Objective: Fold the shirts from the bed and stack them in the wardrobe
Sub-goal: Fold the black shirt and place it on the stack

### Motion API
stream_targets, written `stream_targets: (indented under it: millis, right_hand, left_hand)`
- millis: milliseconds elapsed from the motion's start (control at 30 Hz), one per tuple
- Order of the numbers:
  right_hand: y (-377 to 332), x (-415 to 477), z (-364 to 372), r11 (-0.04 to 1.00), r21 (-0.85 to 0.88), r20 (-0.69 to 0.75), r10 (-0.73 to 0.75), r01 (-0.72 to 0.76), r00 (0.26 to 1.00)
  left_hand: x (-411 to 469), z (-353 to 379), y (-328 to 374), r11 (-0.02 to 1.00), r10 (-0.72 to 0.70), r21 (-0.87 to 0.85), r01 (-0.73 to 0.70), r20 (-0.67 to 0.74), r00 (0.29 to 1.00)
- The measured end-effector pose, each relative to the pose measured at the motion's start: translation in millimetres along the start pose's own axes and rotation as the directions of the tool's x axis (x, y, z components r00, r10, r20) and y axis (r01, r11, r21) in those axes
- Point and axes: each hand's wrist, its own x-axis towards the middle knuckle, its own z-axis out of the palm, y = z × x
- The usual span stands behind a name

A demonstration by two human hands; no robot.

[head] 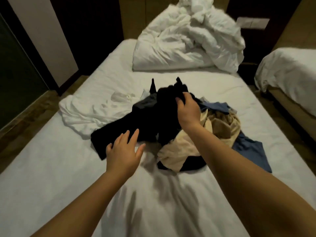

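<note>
Wide bed with a plain white sheet (51, 168) fills most of the view, seen from its foot end. Large crumpled white duvet (179, 45) is heaped at the far end of the bed, toward the right. Second white-covered bed (290, 69) stands apart at the right edge, with a strip of floor between the two. Crumpled white cotton garment (89, 110) lies at the bed's left edge, touching the heap of clothes in mid-bed. The heap is unfolded. Long black shirt (150, 120) lies uppermost, with one end trailing down-left flat on the sheet. Bunched beige shirt (220, 125) is under and to the right of the black one. Slate-blue shirt (249, 147) lies at the far right of the heap, partly under the beige. Right hand (188, 110) is on top of the heap, its grip closed: fingers curled into a raised bunch of the black shirt, thumb on the near side. Left hand (123, 151) is at the trailing end of the black shirt, its grip open and holding nothing. Its fingers are straight and spread, fingertips over the fabric edge; contact cannot be told.
</note>
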Motion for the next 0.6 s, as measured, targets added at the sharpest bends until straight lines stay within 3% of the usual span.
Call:
stream_targets:
  millis: [133,200,267,400,467,533,600]
  right_hand:
    - [-116,-4,-70,0.905,0.269,-0.196,-0.282,0.328,0.939]
    - [-165,-21,-102,0.838,0.404,-0.222,-0.299,0.367,0.928]
    - [-195,-44,-126,0.822,0.435,-0.223,-0.298,0.368,0.928]
    - [-229,-96,-175,0.821,0.397,-0.231,-0.342,0.409,0.911]
    - [-241,-115,-204,0.837,0.398,-0.282,-0.278,0.375,0.918]
    - [-246,-127,-232,0.859,0.458,-0.28,-0.106,0.23,0.954]
    - [-243,-140,-254,0.748,0.659,-0.023,0.122,-0.077,0.992]
  left_hand:
    - [-8,-76,23,0.991,0.059,-0.108,-0.086,-0.227,0.972]
    - [-23,-120,36,0.97,0.063,-0.203,-0.137,-0.336,0.94]
    - [-45,-157,49,0.918,0.038,-0.351,-0.183,-0.38,0.924]
    - [-105,-218,65,0.695,0.061,-0.639,-0.33,-0.405,0.912]
    - [-136,-246,73,0.615,0.073,-0.726,-0.307,-0.336,0.939]
    - [-167,-273,82,0.588,0.117,-0.748,-0.306,-0.296,0.948]
    - [-193,-299,89,0.548,0.169,-0.775,-0.315,-0.267,0.949]
